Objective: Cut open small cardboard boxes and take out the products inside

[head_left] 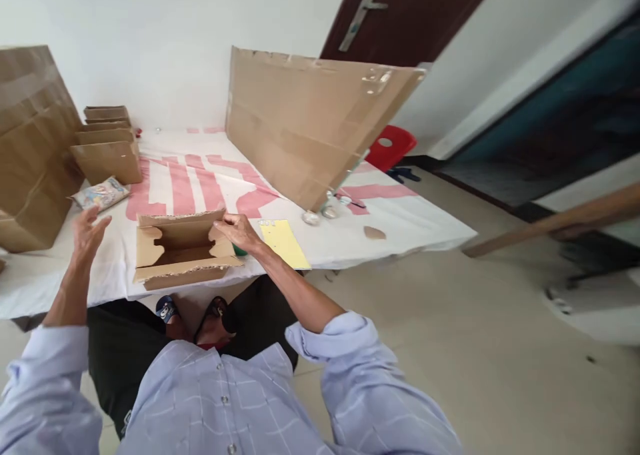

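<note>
In front of me at the table's near edge stands an open-topped cardboard box (pixel 185 282), its flaps raised and no contents visible inside. My right hand (pixel 240 233) pinches the box's far right corner between thumb and fingers. To the left of the box my left hand (pixel 90 232) is raised with its fingers apart, holding nothing. Just beyond that hand lies a printed plastic packet (pixel 103 194). Partly hidden under my right wrist, something green (pixel 240 250) shows beside the box. Right of it is a yellow sheet (pixel 284 244).
A large cardboard box (pixel 30 148) stands at left, near several smaller upright boxes (pixel 110 158). A big cardboard panel (pixel 310 122) leans over the table's back right. Small clear-wrapped items (pixel 311 218) and a brown scrap (pixel 375 232) lie right. Beyond is a red chair (pixel 393 146).
</note>
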{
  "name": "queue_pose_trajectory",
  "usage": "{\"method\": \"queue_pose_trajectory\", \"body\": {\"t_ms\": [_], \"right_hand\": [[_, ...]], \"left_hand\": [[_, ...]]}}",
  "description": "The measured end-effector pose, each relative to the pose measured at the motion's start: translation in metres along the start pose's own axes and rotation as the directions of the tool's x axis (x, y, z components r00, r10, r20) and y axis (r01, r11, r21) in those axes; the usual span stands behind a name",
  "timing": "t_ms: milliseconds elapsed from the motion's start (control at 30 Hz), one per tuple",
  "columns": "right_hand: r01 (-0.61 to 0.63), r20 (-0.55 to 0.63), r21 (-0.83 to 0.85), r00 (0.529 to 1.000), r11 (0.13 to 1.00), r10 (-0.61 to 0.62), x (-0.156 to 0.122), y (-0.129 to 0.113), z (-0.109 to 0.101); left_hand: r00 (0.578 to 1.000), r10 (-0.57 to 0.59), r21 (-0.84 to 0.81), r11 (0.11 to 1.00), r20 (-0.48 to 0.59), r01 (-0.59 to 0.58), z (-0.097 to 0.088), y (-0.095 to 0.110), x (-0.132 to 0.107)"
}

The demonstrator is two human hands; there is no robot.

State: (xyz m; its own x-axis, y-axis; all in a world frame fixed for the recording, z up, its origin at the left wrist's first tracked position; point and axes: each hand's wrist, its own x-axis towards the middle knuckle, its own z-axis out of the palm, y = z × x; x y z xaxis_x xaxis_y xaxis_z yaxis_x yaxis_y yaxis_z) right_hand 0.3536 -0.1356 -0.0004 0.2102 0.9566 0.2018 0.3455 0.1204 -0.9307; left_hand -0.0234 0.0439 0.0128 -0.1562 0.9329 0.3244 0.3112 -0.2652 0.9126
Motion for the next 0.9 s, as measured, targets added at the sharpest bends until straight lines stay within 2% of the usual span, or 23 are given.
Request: {"method": "queue_pose_trajectory", "body": {"t_ms": [100, 200, 300, 400, 533, 633, 733, 900], "right_hand": [[-0.004, -0.056, -0.009, 0.998, 1.000, 0.004, 0.008, -0.002, -0.025], [0.007, -0.175, -0.052, 0.984, 0.999, -0.016, 0.018, -0.004, -0.069], [-0.002, -0.309, -0.117, 0.951, 0.993, -0.035, 0.029, -0.005, -0.122], [-0.083, -0.420, -0.148, 0.907, 0.985, 0.013, 0.038, -0.002, -0.170], [-0.189, -0.462, -0.196, 0.883, 0.962, 0.079, 0.041, 0.012, -0.215], [-0.264, -0.449, -0.204, 0.881, 0.943, 0.150, 0.035, 0.029, -0.229], [-0.305, -0.467, -0.194, 0.864, 0.932, 0.186, 0.026, 0.046, -0.230], [-0.314, -0.576, -0.167, 0.800, 0.935, 0.166, 0.014, 0.065, -0.229]], "left_hand": [[0.996, -0.089, 0.021, 0.996, 0.027, 0.089, 0.003, -0.006, -0.041], [0.990, -0.139, 0.026, 0.990, 0.038, 0.138, 0.000, -0.006, -0.063], [0.988, -0.151, 0.040, 0.988, 0.030, 0.149, -0.007, -0.002, -0.069], [0.992, -0.128, 0.071, 0.990, 0.024, 0.126, -0.012, 0.000, -0.069], [0.992, -0.118, 0.083, 0.990, 0.052, 0.114, -0.013, 0.001, -0.071], [0.990, -0.115, 0.090, 0.990, 0.077, 0.108, -0.011, 0.000, -0.074], [0.985, -0.122, 0.115, 0.987, 0.121, 0.108, -0.009, -0.001, -0.077], [0.982, -0.098, 0.142, 0.987, 0.161, 0.076, -0.006, -0.006, -0.081]]}}
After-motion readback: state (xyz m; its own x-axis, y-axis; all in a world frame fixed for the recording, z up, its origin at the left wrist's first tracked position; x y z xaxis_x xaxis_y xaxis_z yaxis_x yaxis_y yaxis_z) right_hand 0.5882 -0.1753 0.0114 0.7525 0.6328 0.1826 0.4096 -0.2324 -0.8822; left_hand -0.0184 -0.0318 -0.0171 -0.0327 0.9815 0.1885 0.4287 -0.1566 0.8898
